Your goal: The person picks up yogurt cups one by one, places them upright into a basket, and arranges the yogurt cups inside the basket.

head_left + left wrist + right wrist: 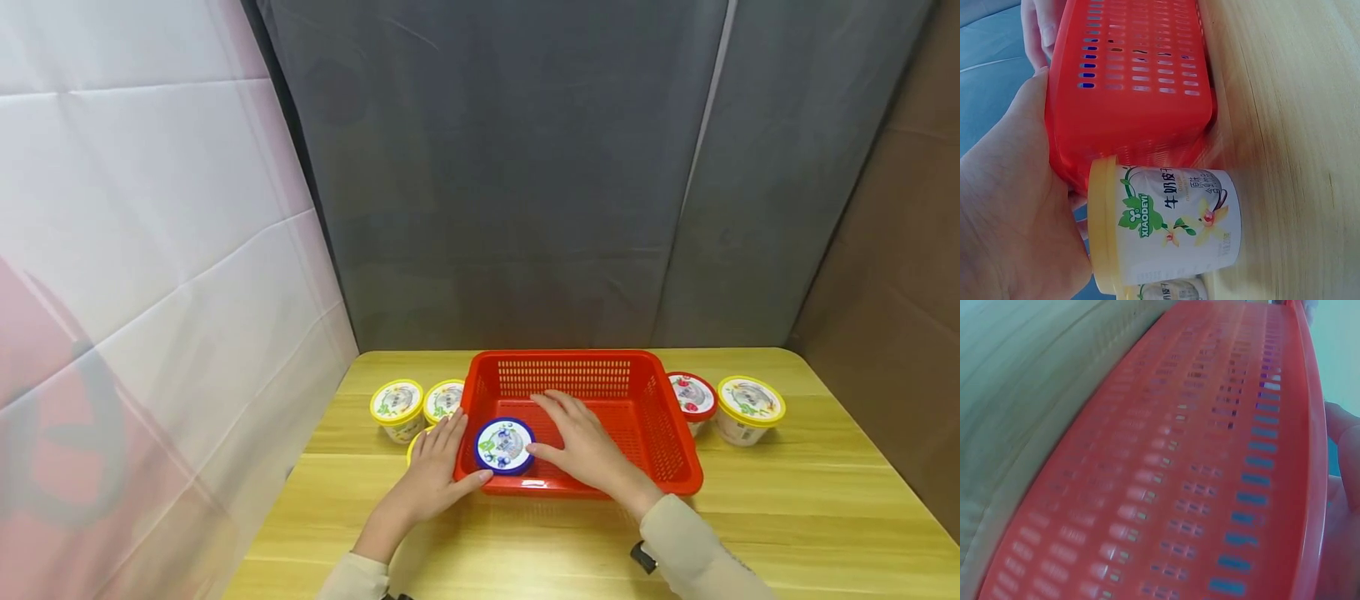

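A red perforated plastic basket (558, 482) stands on the wooden table. Inside it, at the front left, is a tub with a blue lid (505, 446) and a blueberry picture. My left hand (435, 471) rests along the basket's left rim, fingers extended and thumb at the front corner. Over the basket my right hand (588, 450) is spread, its thumb tip at the right edge of the blue lid; whether it touches is unclear. Just outside the basket, near the left hand, stands a yellow-lidded tub (1175, 225) with a white printed side, mostly hidden by that hand in the head view.
Two more yellow-lidded tubs, one at the far left (397, 402) and one against the basket (444, 400), stand left. To the right are a red-lidded tub (692, 394) and another yellow-lidded tub (750, 402). A grey curtain (495, 183) hangs behind the table (817, 508).
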